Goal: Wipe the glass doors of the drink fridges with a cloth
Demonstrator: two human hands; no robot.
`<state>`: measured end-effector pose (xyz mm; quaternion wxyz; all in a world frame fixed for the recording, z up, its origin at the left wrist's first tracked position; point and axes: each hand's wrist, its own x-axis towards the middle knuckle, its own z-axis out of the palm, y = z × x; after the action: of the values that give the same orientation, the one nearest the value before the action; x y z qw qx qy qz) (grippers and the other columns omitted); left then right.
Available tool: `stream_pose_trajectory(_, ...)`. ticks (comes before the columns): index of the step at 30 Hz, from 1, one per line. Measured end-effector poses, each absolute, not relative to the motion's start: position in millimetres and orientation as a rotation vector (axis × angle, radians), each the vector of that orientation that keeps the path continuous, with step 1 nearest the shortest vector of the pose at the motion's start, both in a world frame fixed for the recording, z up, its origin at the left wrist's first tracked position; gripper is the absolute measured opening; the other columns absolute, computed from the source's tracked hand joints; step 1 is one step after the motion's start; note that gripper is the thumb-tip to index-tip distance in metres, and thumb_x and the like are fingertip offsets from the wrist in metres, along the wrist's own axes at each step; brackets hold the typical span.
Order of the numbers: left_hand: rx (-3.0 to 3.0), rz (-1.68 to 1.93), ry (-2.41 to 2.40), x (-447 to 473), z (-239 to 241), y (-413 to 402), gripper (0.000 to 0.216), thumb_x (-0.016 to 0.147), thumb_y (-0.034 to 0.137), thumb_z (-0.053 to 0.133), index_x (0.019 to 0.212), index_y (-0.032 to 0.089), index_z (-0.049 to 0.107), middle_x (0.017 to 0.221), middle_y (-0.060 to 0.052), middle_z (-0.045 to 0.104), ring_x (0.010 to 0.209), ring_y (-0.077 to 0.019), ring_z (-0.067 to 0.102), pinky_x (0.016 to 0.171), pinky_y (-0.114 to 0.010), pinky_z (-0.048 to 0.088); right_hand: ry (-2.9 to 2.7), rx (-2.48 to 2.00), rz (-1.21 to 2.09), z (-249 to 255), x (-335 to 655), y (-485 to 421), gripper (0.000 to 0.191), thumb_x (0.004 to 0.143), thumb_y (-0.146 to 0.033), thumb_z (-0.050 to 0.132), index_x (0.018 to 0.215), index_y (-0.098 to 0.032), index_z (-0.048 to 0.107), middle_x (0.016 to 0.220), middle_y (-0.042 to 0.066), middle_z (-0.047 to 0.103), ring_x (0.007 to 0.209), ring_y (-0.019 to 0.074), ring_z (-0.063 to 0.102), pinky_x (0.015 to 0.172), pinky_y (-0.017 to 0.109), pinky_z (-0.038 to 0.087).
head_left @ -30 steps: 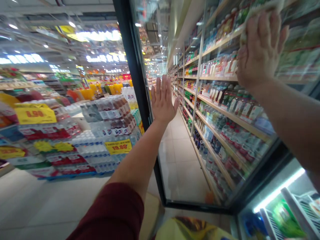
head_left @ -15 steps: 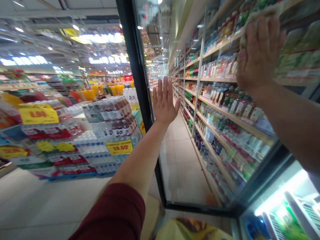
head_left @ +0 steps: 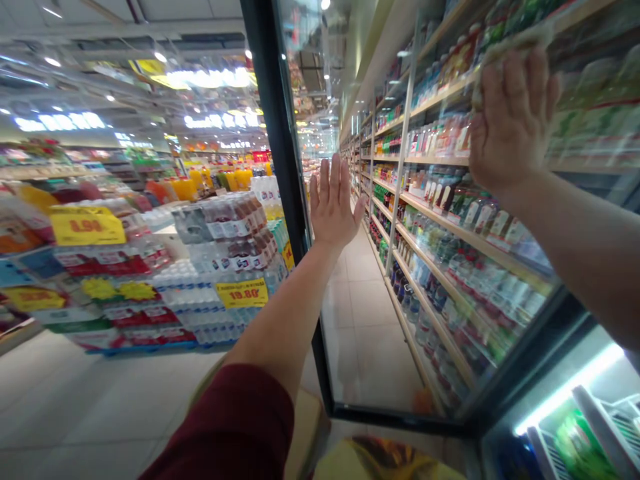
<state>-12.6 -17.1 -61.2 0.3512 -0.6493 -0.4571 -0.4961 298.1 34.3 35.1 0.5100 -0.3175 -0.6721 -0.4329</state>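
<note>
A dark-framed glass door (head_left: 345,373) stands swung out in front of me. My left hand (head_left: 335,210) lies flat on the glass near the frame's left bar, fingers stretched out, nothing in it. Higher up on the right, my right hand (head_left: 513,123) presses a pale cloth (head_left: 543,35) against the pane. Only the cloth's upper and left edges show past the fingers; the palm hides the rest.
Long shelves of bottled drinks (head_left: 440,160) show through the glass. A lit cooler interior (head_left: 570,407) with green packages is at lower right. Stacked drink packs (head_left: 225,247) with yellow price signs (head_left: 243,293) stand left on the tiled floor (head_left: 90,400). A yellow patterned item (head_left: 385,460) is below.
My right hand has slid slightly left and down on the glass with the cloth. My left hand stays flat in place; the whole view has shifted a little.
</note>
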Motion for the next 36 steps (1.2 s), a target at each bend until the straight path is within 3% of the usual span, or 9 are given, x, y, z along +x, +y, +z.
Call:
stream_pose_trajectory(4,-1.688,-1.274,-1.190,-12,-60,-19,0.077,0.106,0.059,0.036,0.168,0.014,0.034,0.175,-0.012,0.028,0.167,-0.0240,0.007,0.138,-0.047,-0.002,-1.867,-0.675,-1.073,36,293,28,0.057,0.110,-0.049,0.035,0.163,-0.033,0.048,0.171,0.002,0.043,0.165,0.0298,0.025,0.133,0.065,0.019)
stream_pose_trajectory(9,-1.676,-1.264,-1.186,-13,-61,-17,0.076,0.106,0.058,0.036,0.168,0.015,0.033,0.175,-0.012,0.028,0.167,-0.0245,0.007,0.138,-0.047,0.000,-1.524,-0.845,-0.850,47,296,27,0.065,0.109,-0.049,0.028,0.172,-0.033,0.025,0.178,0.004,0.025,0.166,0.0382,0.017,0.129,0.074,0.013)
stream_pose_trajectory(13,-1.697,-1.283,-1.193,-14,-62,-16,0.076,0.106,0.058,0.037,0.169,0.015,0.032,0.176,-0.012,0.027,0.167,-0.0249,0.005,0.138,-0.047,-0.002,-1.800,-0.728,-1.011,42,294,28,0.059,0.110,-0.050,0.034,0.167,-0.036,0.039,0.175,0.001,0.035,0.167,0.0307,0.019,0.134,0.065,0.013)
stream_pose_trajectory(15,-1.708,-1.281,-1.201,-14,-62,-16,0.077,0.106,0.059,0.036,0.169,0.014,0.032,0.176,-0.013,0.025,0.167,-0.0252,0.005,0.137,-0.047,-0.003,-1.823,-0.794,-1.026,43,298,30,0.060,0.109,-0.049,0.036,0.167,-0.034,0.039,0.176,0.001,0.034,0.167,0.0308,0.019,0.134,0.067,0.011)
stream_pose_trajectory(19,-1.704,-1.263,-1.215,-14,-61,-16,0.078,0.105,0.059,0.034,0.168,0.011,0.032,0.176,-0.014,0.025,0.167,-0.0257,0.005,0.137,-0.047,-0.003,-1.583,-1.029,-0.892,49,311,34,0.072,0.107,-0.043,0.031,0.175,-0.024,0.015,0.181,0.006,0.014,0.168,0.0377,0.009,0.131,0.072,0.008)
stream_pose_trajectory(24,-1.689,-1.256,-1.196,-14,-61,-15,0.078,0.105,0.060,0.033,0.167,0.012,0.034,0.175,-0.014,0.027,0.167,-0.0251,0.008,0.137,-0.045,-0.003,-1.781,-0.861,-1.037,48,322,36,0.065,0.108,-0.051,0.033,0.171,-0.036,0.027,0.180,-0.001,0.023,0.168,0.0301,0.012,0.134,0.063,0.008)
stream_pose_trajectory(29,-1.716,-1.287,-1.200,-14,-61,-15,0.078,0.104,0.058,0.036,0.167,0.013,0.033,0.176,-0.013,0.026,0.167,-0.0260,0.006,0.137,-0.046,-0.005,-1.364,-1.214,-0.739,51,329,43,0.072,0.107,-0.044,0.022,0.175,-0.020,0.012,0.182,0.008,0.011,0.168,0.0378,0.008,0.130,0.070,0.009)
stream_pose_trajectory(33,-1.721,-1.298,-1.188,-14,-60,-16,0.079,0.104,0.060,0.037,0.167,0.012,0.035,0.175,-0.014,0.028,0.167,-0.0259,0.007,0.137,-0.044,-0.006,-1.716,-1.030,-0.965,55,347,47,0.073,0.104,-0.050,0.034,0.173,-0.030,0.023,0.181,0.000,0.015,0.168,0.0326,0.007,0.132,0.067,0.006)
stream_pose_trajectory(36,-1.711,-1.301,-1.170,-14,-61,-16,0.080,0.105,0.062,0.036,0.166,0.011,0.035,0.175,-0.015,0.028,0.167,-0.0254,0.007,0.137,-0.045,-0.006,-1.431,-1.141,-0.764,64,367,50,0.072,0.107,-0.056,0.021,0.174,-0.029,0.019,0.180,0.004,0.017,0.168,0.0330,0.010,0.128,0.074,0.006)
